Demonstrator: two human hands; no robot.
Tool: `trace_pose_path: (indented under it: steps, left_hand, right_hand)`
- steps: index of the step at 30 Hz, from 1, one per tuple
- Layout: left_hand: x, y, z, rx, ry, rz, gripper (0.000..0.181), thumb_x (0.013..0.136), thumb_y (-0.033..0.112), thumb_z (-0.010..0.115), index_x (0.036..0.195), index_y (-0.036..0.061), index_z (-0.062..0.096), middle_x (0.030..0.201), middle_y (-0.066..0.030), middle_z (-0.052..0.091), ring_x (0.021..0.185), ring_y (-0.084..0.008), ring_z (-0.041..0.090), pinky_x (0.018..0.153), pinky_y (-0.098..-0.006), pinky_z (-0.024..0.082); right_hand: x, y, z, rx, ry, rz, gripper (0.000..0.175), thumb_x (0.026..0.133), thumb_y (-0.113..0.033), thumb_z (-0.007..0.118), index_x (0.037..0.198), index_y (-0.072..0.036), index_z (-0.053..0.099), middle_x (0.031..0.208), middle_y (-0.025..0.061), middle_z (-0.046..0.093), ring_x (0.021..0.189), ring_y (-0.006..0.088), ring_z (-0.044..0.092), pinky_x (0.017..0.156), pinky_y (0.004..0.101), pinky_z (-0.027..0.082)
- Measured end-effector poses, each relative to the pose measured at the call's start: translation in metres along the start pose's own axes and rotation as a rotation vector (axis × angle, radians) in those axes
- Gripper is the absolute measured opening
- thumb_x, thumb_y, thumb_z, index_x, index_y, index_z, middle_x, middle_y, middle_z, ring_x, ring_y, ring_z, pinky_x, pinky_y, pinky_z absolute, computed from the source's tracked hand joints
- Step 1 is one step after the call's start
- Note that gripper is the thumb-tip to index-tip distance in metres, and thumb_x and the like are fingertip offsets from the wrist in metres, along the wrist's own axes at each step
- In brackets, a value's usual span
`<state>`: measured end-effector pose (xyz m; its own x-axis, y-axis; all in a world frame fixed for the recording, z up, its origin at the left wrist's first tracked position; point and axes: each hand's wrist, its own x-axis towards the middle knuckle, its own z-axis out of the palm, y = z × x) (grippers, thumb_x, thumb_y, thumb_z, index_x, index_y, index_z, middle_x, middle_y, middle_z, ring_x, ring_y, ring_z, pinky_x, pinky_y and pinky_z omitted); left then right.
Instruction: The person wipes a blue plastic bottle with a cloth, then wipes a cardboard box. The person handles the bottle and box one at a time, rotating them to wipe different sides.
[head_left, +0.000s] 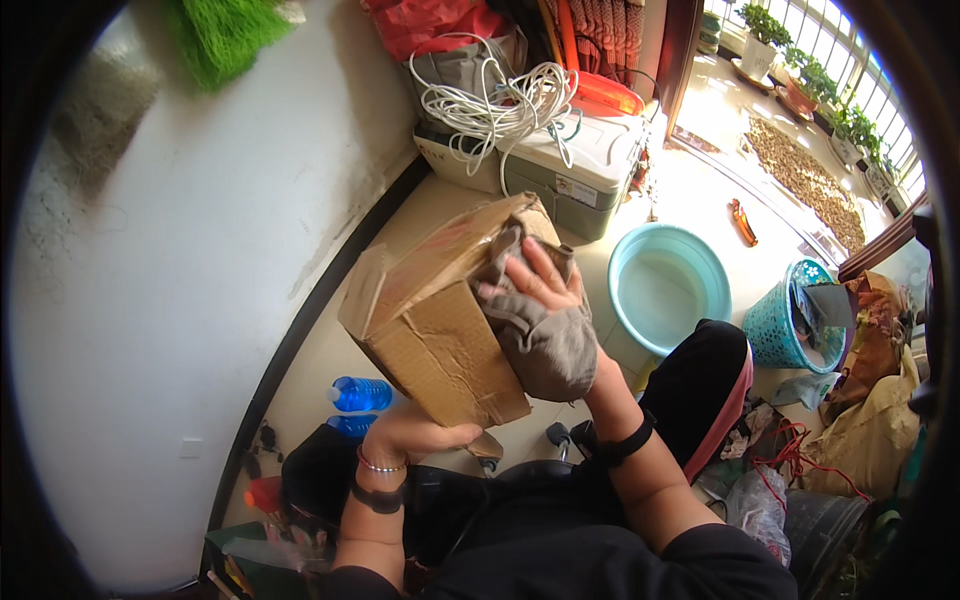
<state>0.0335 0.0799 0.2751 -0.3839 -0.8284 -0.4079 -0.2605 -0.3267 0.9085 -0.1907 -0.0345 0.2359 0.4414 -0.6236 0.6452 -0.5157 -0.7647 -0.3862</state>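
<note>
A worn brown cardboard box (442, 352) is held up tilted in front of me, its flaps creased and partly taped. My left hand (424, 435) supports it from below, with the thumb along the lower edge and the other fingers hidden beneath. A grey-brown cloth (551, 349) drapes over the box's right side. My right hand (544, 277) presses this cloth against the box, fingers spread across it. Part of the cloth hangs over my right wrist. Behind the box, to the left, two bottles of blue liquid (361, 394) are on the floor.
A light-blue basin (669, 289) holding cloudy water stands right of the box. Beyond it lies an orange-handled tool (742, 223). A patterned waste bin (795, 319) and bags (862, 405) crowd the right. A lidded storage box (570, 169) bears coiled white cable (502, 105). A white wall (187, 262) bounds the left.
</note>
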Motion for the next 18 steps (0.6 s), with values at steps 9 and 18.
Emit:
trace_pose_path:
  steps: [9, 18]
  left_hand:
    - [0.001, -0.009, 0.014, 0.233, -0.038, 0.124, 0.026, 0.086, 0.015, 0.065, 0.107, -0.0015, 0.066, 0.099, -0.0130, 0.070, 0.093, -0.0254, 0.065, 0.081, -0.0370, 0.052]
    - [0.016, -0.002, 0.018, 0.580, -0.099, 0.202, 0.027, 0.083, 0.009, 0.058, 0.108, -0.0005, 0.063, 0.099, -0.0181, 0.067, 0.096, -0.0334, 0.063, 0.082, -0.0390, 0.051]
  right_hand:
    - [-0.012, 0.056, 0.029, 1.047, 0.337, 0.576, 0.059, 0.098, -0.012, 0.062, 0.152, -0.006, 0.036, 0.147, 0.0062, 0.044, 0.134, 0.0147, 0.042, 0.114, 0.0279, 0.032]
    - [-0.009, 0.077, 0.008, 0.676, 0.532, 0.527, 0.018, 0.095, -0.009, 0.061, 0.112, -0.003, 0.063, 0.105, 0.0079, 0.061, 0.095, 0.0186, 0.056, 0.085, 0.0311, 0.049]
